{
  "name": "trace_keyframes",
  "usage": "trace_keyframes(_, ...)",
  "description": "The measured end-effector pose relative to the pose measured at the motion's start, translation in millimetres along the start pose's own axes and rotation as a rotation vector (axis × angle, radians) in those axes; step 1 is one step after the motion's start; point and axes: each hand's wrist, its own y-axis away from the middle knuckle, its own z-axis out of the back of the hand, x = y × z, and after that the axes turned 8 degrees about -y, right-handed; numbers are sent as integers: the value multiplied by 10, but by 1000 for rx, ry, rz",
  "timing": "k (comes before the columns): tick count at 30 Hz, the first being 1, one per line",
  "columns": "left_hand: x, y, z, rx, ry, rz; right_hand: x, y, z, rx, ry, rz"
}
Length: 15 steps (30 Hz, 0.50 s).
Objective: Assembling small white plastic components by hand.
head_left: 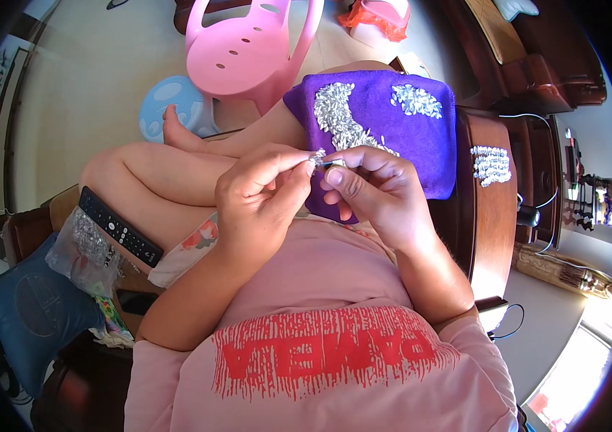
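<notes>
My left hand [259, 198] is closed in a pinch, thumb against forefinger, on a small silvery bead piece [317, 155]. Facing it, my right hand [381, 189] is pinched too, its fingertips almost meeting the left ones. Something small and thin shows at the right fingertips, too fine to make out. Just beyond both hands, a purple cloth [421, 155] lies over my lap. On it are a long curved heap of silvery, rice-shaped beads [336, 115] and a smaller bead heap [417, 101] at the far right.
Several rows of silvery beadwork [492, 166] lie on the wooden armrest [489, 223] at right. To the left are a black remote control [120, 227], a clear plastic bag [86, 248] and a blue cushion [36, 317]. A pink chair [248, 54] and blue stool [169, 108] stand ahead.
</notes>
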Motion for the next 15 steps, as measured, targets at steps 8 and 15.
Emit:
trace_keyframes(8, 6, -28, 24, 59, -97, -81, 25, -42, 30, 3, -88, -89)
trace_keyframes(15, 58, -17, -1, 40, -104, -112, 17, -90, 70, 17, -110, -124)
